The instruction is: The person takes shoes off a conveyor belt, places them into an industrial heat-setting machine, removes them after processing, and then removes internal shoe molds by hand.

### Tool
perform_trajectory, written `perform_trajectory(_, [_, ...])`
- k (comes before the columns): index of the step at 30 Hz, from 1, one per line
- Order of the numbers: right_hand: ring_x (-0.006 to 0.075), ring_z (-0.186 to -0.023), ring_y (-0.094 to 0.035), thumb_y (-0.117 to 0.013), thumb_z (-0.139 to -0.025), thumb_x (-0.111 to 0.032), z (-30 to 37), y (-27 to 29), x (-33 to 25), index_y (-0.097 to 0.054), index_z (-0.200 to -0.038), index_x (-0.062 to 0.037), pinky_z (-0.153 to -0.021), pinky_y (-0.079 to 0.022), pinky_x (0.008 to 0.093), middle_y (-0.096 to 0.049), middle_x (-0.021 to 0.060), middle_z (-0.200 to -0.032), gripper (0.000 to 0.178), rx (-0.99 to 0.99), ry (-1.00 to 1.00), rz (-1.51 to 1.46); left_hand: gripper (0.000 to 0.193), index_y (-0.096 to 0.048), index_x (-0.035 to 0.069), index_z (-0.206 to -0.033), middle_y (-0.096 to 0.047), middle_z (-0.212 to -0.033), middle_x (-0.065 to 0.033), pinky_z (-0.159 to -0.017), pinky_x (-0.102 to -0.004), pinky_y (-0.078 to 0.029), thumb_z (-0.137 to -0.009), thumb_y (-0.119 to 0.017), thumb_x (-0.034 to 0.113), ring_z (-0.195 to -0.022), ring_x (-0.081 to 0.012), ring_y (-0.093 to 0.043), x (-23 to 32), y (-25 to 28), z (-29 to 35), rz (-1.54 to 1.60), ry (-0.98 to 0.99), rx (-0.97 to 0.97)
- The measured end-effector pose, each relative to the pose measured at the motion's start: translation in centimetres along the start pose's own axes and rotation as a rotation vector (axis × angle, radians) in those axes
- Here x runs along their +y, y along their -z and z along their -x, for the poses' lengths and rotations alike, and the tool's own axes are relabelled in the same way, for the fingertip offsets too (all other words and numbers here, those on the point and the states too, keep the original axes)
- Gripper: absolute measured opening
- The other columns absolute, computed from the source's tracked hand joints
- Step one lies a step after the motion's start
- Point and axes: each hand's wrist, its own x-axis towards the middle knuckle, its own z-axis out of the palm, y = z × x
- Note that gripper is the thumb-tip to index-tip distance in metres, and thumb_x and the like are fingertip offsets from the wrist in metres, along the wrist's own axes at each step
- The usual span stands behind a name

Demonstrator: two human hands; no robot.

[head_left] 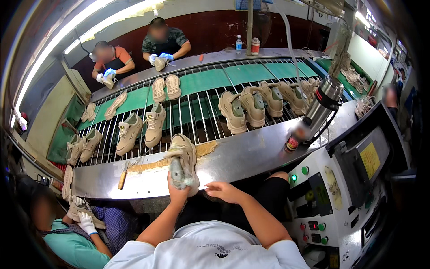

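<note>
The left hand gripped a beige lace-up sneaker on the steel conveyor ledge; its long axis ran toward twelve o'clock. The right hand lay empty, fingers loose, at the sneaker's four o'clock.

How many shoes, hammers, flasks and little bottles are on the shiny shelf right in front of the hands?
shoe: 1
hammer: 1
flask: 1
little bottle: 1
Total: 4
</note>
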Motion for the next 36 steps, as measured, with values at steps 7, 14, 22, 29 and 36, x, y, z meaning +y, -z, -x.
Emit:
perform_trajectory(7, [0.0155, -0.098, -0.062, -0.064, -0.087, -0.002, 16.1, 4.5, 8.8, -0.058, -0.122, 0.0009, -0.089, -0.050, 0.0274, -0.065, 0.0105, -0.107, 0.036, 0.683, 0.056, -0.162, 0.099, -0.035, 0.002, -0.142, -0.050, -0.128, -0.0164, -0.102, -0.0378, -0.041, -0.054, -0.081, 0.008, -0.118, -0.0293, -0.052, -3.3, -3.4, -5.9, -0.081, 0.000, 0.049])
perform_trajectory(14, [0.0124, -0.082, -0.058, -0.072, -0.078, -0.005, 23.8, 2.0, 11.6, -0.063, -0.116, -0.0030, -0.072, -0.049, 0.0265, -0.063, 0.0063, -0.102, 0.038, 0.808, -0.256, -0.010, 0.078, -0.048, 0.005, -0.136, -0.052, -0.133, -0.0138, -0.101, -0.0364, -0.042, -0.065, -0.078, 0.021, -0.121, -0.0285, -0.053, -7.5, -11.3, -18.1, -0.049, -0.013, 0.148])
perform_trajectory(22, [0.0183, -0.068, -0.053, -0.075, -0.073, -0.012, 19.5, 1.5, 9.0, -0.068, -0.099, -0.0083, -0.062, -0.045, 0.0305, -0.052, 0.0043, -0.080, 0.028, 0.914, -0.361, 0.553, 0.086, -0.042, 0.003, -0.139, -0.052, -0.130, -0.0105, -0.100, -0.0324, -0.042, -0.061, -0.080, 0.006, -0.118, -0.0230, -0.053, -13.5, -15.8, -24.8, 0.146, -0.012, 0.022])
perform_trajectory(29, [0.0143, -0.061, -0.053, -0.073, -0.075, -0.009, 19.6, 1.7, 10.5, -0.070, -0.094, -0.0073, -0.057, -0.044, 0.0276, -0.055, 0.0033, -0.073, 0.019, 1.024, -0.222, 0.413, 0.088, -0.036, 0.004, -0.145, -0.056, -0.128, -0.0105, -0.096, -0.0319, -0.045, -0.067, -0.077, 0.000, -0.114, -0.0215, -0.057, -12.8, -15.1, -25.2, 0.148, 0.081, -0.094])
perform_trajectory(36, [0.0087, -0.060, -0.057, -0.071, -0.081, -0.010, 18.5, 2.7, 14.6, -0.070, -0.088, -0.0046, -0.057, -0.046, 0.0248, -0.062, 0.0029, -0.068, 0.009, 1.190, -0.131, 0.184, 0.092, -0.029, 0.008, -0.149, -0.051, -0.134, -0.0132, -0.100, -0.0341, -0.042, -0.071, -0.076, 0.002, -0.119, -0.0244, -0.053, -13.2, -16.4, -24.9, -0.018, 0.137, -0.081])
